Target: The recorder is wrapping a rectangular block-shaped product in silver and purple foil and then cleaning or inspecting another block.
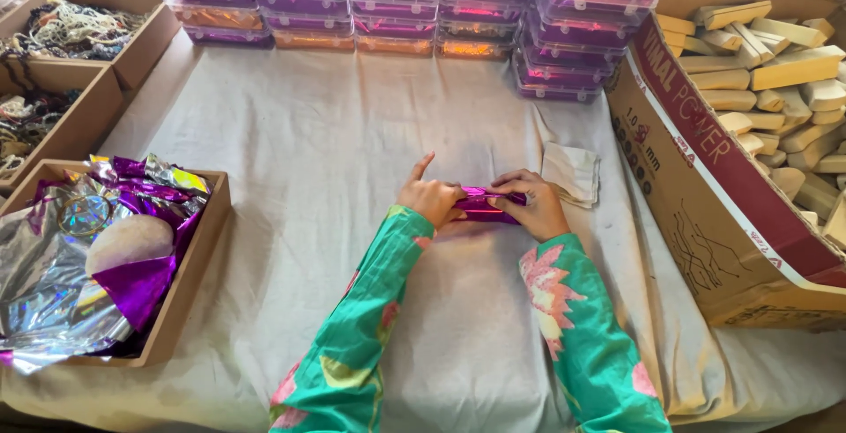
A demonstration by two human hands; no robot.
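Note:
A small block wrapped in shiny purple foil (pixel 483 206) lies on the cloth-covered table (pixel 335 151) in the middle of the view. My left hand (pixel 430 197) grips its left end, with the index finger pointing up and away. My right hand (pixel 530 204) covers its right end, fingers folded over the foil. Both arms wear green sleeves with pink flowers.
A cardboard box (pixel 705 177) of pale wooden blocks (pixel 775 72) sits at the right. Folded white cloths (pixel 573 171) lie beside my right hand. Stacked clear purple and orange cases (pixel 414 1) line the back. Trays at the left hold purple and silver foil sheets (pixel 79 248) and tangled cords (pixel 70 28).

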